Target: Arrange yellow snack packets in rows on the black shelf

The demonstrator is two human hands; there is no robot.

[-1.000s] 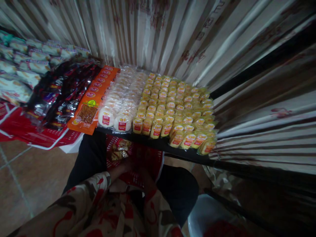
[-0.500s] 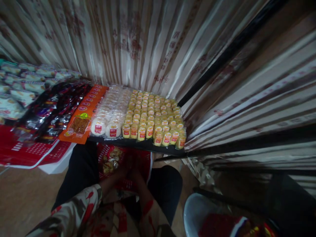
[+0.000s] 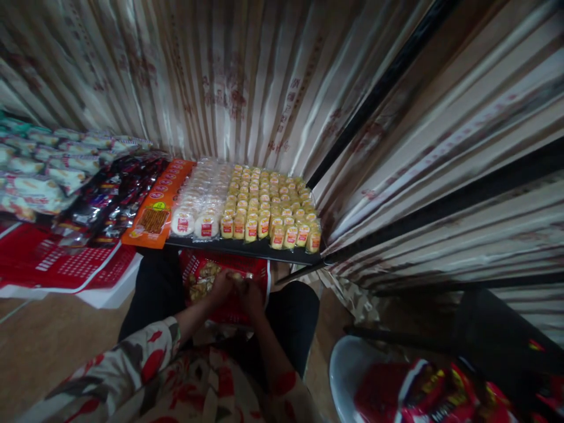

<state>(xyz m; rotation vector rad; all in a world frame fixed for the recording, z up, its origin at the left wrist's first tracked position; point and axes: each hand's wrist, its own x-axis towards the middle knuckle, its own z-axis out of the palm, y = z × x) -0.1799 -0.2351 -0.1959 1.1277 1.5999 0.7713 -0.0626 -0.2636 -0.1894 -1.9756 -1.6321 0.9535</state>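
Observation:
Between my knees sits a red bag (image 3: 259, 288) with a white edge and small gold-wrapped snacks (image 3: 205, 279) in it. Over its opening, my left hand (image 3: 221, 286) and my right hand (image 3: 250, 296) come together with bent fingers. Pinched between them is a small pale wrapped snack (image 3: 237, 275); dim light blurs its details. Just beyond my hands, a black shelf (image 3: 247, 250) bears upright rows of yellow wrapped snacks (image 3: 264, 220) and, to their left, white round wrapped snacks (image 3: 194, 223).
Farther left lie an orange packet (image 3: 152, 217), dark shiny packets (image 3: 110, 200) and white packets (image 3: 39, 188). Another red bag (image 3: 66, 264) hangs below them. Striped curtain (image 3: 247, 76) and black poles (image 3: 374, 100) enclose the space. A pale basin (image 3: 348, 370) holding red packages stands at lower right.
The view has shifted slightly and grown sharper. My hands remain together over the bag, and the pale snack now shows between their fingers.

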